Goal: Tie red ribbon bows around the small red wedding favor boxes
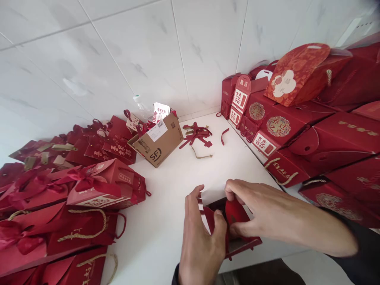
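And here we are at the near edge of the white counter (166, 213), with both hands in on the open red box (244, 246), a little toward five o'clock in the view. The left hand (202, 239) is curled round its nine o'clock side, thumb inside and the other fingers outside, with a red side flap (209, 218) between them. Over from three o'clock comes the right hand (258, 206), index finger and thumb closed about a rounded red piece (234, 211) standing in the opening; whether that's a flap or something separate, I cannot tell.

The step in hand looks like setting the upright parts around the box's mouth. The next move calls for a steady left grip and light, even pressure from the right, so the thin walls don't crease or spread.

Looking out from the box: a brown carton (166, 143) leans at about ten o'clock, loose red strips (196, 134) lie tangled at eleven, and a gold cord (202, 156) sits just nearer. Stacked red boxes (297, 122) rise toward one and two o'clock, and bow-tied boxes (103, 182) crowd in at nine to ten.
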The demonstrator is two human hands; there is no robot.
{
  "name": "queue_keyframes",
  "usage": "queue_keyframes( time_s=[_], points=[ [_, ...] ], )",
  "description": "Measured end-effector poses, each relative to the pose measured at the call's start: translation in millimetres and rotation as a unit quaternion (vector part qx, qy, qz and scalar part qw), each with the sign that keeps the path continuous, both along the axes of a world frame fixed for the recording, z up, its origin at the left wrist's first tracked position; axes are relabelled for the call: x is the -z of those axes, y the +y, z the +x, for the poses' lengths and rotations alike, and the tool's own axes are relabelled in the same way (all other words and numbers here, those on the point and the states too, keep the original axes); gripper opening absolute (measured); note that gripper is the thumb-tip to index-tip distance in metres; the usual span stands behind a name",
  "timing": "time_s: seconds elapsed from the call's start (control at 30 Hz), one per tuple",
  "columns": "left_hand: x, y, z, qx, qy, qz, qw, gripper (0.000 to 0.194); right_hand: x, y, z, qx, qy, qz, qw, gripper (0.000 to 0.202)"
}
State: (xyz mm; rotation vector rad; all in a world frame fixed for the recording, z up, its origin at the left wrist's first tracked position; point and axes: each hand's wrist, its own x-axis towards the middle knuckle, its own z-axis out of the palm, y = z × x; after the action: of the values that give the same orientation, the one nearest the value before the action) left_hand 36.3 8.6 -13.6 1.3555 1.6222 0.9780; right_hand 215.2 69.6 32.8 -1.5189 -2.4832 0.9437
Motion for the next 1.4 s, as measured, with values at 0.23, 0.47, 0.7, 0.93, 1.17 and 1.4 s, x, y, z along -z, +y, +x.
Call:
queue_keyframes(
  time_s=[0.23, 0.47, 0.7, 0.93, 1.17, 1.4],
  points=[
    [0.4, -3, -23, -0.003, -0.064, 0.060, 0.996, 0.029, 4.7, -11, 12, -0.041, 0.039, 0.004, 0.998, 0.045],
    [14.6, -5, -34, 0.074, -0.003, 0.123, 0.990, 0.038, 2.5, -19, 31, 0.053, 0.092, -0.039, 0.994, 0.013],
    [17.4, -24, -35, 0.096, 0.078, 0.091, 0.988, 0.040, 28.3, -25, 53, 0.184, 0.127, -0.084, 0.971, 0.037],
    [20.9, -29, -12, 0.015, 0.113, 0.092, 0.989, 0.034, 37.4, -40, 44, 0.249, 0.208, -0.042, 0.945, 0.041],
    [21.7, -22, 11, -0.076, 0.068, 0.094, 0.990, 0.035, 50.8, -53, 30, 0.152, 0.169, 0.010, 0.974, 0.047],
    [38.0, -19, 24, -0.018, 0.088, 0.198, 0.976, 0.054, 61.6, -59, 8, 0.084, 0.139, 0.133, 0.978, 0.040]
  ],
)
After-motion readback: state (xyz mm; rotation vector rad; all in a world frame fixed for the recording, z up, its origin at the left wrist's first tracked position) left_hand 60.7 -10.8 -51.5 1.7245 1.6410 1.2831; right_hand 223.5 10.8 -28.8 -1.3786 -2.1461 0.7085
